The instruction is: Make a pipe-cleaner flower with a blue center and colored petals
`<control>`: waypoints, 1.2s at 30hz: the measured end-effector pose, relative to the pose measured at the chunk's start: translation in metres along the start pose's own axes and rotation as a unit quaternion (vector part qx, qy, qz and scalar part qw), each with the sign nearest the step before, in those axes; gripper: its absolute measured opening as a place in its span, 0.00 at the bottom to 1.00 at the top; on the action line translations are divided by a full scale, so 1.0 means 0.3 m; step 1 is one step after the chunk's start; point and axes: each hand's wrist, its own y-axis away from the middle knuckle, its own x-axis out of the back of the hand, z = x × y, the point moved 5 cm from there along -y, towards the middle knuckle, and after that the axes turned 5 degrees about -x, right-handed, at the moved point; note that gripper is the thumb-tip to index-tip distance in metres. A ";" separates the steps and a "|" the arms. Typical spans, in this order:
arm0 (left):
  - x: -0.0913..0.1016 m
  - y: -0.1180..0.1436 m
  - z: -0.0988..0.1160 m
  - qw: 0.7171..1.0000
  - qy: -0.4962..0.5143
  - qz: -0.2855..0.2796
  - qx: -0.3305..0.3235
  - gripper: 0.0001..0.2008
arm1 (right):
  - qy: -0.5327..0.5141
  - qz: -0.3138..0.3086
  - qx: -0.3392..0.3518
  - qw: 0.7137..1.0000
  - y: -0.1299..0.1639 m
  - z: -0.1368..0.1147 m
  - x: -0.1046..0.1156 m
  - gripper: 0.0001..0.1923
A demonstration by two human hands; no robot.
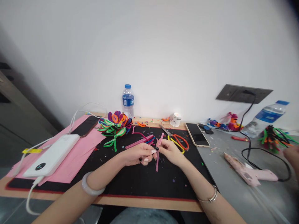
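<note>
Pink pipe cleaners (157,162) stand between my two hands, above the black mat (140,183). My right hand (172,151) pinches them near their middle, with ends showing above and below the fingers. The fingertips of my left hand (139,154) are closed and meet the right ones at the same spot; its own grip is partly hidden. Just behind lie more pink and purple pipe cleaners (140,141). Scissors with orange handles (181,140) and a yellow pipe cleaner (177,143) rest by my right hand. A multicoloured pipe-cleaner flower bunch (116,124) is at the back left.
Pink sheets (77,155), a white power bank (52,155) and a dark phone (86,126) lie left. A water bottle (128,101) and paper cup (175,119) stand by the wall. Right are another phone (197,134), a pink glue gun (252,171) and another person's hand (291,158).
</note>
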 end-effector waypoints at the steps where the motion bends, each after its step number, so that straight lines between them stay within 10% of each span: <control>1: 0.001 0.001 0.001 1.000 -0.008 0.000 0.000 0.12 | 0.012 -0.008 0.005 1.000 0.002 -0.008 -0.002 0.11; 13: 0.009 -0.015 0.034 0.956 -0.262 0.079 -0.106 0.14 | 0.048 0.019 -0.005 0.999 0.003 -0.013 0.004 0.12; 22: -0.027 0.010 0.088 0.794 -0.539 0.137 -0.247 0.14 | -0.130 0.069 -0.100 0.984 -0.006 0.039 -0.012 0.13; 36: 0.039 0.001 0.077 0.896 -0.307 0.235 -0.216 0.15 | -0.290 0.070 -0.115 0.947 0.000 0.054 0.022 0.14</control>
